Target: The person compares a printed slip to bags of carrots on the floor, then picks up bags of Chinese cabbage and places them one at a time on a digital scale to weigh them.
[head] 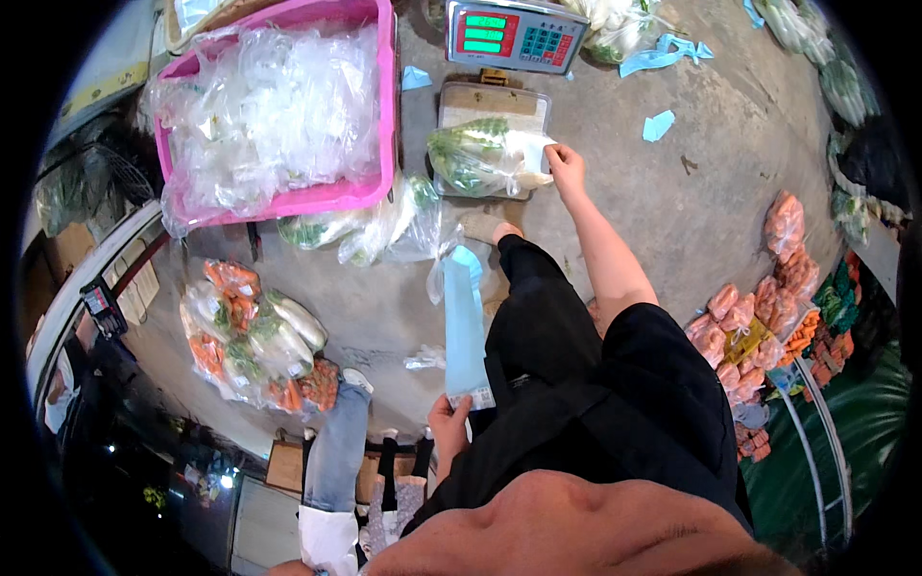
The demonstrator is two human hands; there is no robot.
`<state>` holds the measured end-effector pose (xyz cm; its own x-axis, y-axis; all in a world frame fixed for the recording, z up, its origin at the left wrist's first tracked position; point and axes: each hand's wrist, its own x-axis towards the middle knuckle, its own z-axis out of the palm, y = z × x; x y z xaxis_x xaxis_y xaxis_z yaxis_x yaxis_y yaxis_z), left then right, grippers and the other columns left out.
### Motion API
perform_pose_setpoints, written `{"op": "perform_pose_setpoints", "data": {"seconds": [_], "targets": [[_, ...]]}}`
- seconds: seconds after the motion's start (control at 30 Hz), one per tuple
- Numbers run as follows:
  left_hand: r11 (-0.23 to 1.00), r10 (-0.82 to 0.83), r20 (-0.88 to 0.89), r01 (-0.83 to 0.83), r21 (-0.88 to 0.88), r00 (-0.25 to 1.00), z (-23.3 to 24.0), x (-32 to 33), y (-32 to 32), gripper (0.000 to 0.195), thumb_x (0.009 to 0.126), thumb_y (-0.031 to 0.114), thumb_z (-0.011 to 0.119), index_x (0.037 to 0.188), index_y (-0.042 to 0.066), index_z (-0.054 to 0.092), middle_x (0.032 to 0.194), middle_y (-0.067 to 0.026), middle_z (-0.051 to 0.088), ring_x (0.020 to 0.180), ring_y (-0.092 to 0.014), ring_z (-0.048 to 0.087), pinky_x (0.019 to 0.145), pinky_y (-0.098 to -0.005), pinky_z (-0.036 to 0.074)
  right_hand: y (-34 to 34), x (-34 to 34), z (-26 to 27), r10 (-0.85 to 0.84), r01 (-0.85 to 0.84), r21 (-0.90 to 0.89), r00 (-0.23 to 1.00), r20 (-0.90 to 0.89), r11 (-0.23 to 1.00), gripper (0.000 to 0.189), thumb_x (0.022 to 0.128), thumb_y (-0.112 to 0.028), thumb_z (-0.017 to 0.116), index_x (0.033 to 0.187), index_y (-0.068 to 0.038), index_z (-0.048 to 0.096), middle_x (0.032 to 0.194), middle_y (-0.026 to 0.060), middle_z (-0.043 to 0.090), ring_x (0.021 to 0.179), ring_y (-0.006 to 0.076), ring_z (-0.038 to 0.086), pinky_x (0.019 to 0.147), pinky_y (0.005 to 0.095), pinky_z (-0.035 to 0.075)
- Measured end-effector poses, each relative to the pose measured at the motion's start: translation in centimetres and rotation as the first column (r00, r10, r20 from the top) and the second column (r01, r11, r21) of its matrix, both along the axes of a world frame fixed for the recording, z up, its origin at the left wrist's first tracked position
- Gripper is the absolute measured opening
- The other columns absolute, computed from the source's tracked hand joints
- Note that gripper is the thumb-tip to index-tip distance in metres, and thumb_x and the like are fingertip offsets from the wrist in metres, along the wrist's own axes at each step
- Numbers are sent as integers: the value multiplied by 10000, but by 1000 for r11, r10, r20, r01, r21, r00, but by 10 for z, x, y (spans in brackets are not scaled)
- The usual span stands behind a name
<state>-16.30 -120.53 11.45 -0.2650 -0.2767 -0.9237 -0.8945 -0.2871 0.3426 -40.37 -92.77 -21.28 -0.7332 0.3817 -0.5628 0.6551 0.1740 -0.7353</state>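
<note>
A clear plastic bag of leafy white radishes (472, 155) lies on the pan of a digital platform scale (493, 97), whose display (515, 37) is lit green. My right hand (565, 167) pinches a whitish label at the bag's right end between thumb and fingers. Low in the middle, my left hand (451, 426) holds the lower end of a long light-blue strip (464, 324) that bears printed labels. The strip's upper end reaches near more bagged radishes (396, 216) on the floor.
A pink crate (387, 108) full of clear plastic bags stands left of the scale. Bagged carrots and radishes (259, 338) lie on the floor at left, bagged carrots (749, 324) at right. Blue scraps (658, 125) lie beyond. People's legs (335, 446) show at the bottom left.
</note>
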Motion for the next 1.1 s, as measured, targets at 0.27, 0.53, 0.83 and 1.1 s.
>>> {"op": "perform_pose_setpoints", "data": {"seconds": [0.27,0.53,0.83,1.1], "targets": [[998,58,28,-59,23,998,3,3,3,142,765,14,616,897,-32,591,812,-43,617,706,-80,542,656,-225,426,-17,32,54,889,-885,122,456,34,449,307,697,-314,602,943,-131,620,1156,78,493,897,251,580,771,363,467],[994,105,8,-105,-1,994,4,22,0,153,756,16,630,900,-26,595,822,-49,618,712,-83,545,658,-222,426,-47,34,42,921,-961,216,235,312,172,354,747,-356,562,998,-113,618,1246,98,423,999,298,527,854,385,434],[973,227,-46,-224,54,973,-2,55,4,209,751,4,624,949,-49,581,853,-67,620,743,-106,566,687,-235,439,-58,39,29,876,-964,190,248,413,183,415,765,-358,542,1048,-55,572,1153,169,478,988,328,530,848,398,430],[947,316,-20,-315,57,948,-4,76,2,215,759,12,611,961,-51,578,855,-68,619,753,-110,564,700,-240,439,-87,23,39,850,-987,-10,134,509,162,457,795,-452,433,963,-76,631,981,153,610,953,302,558,840,377,420]]}}
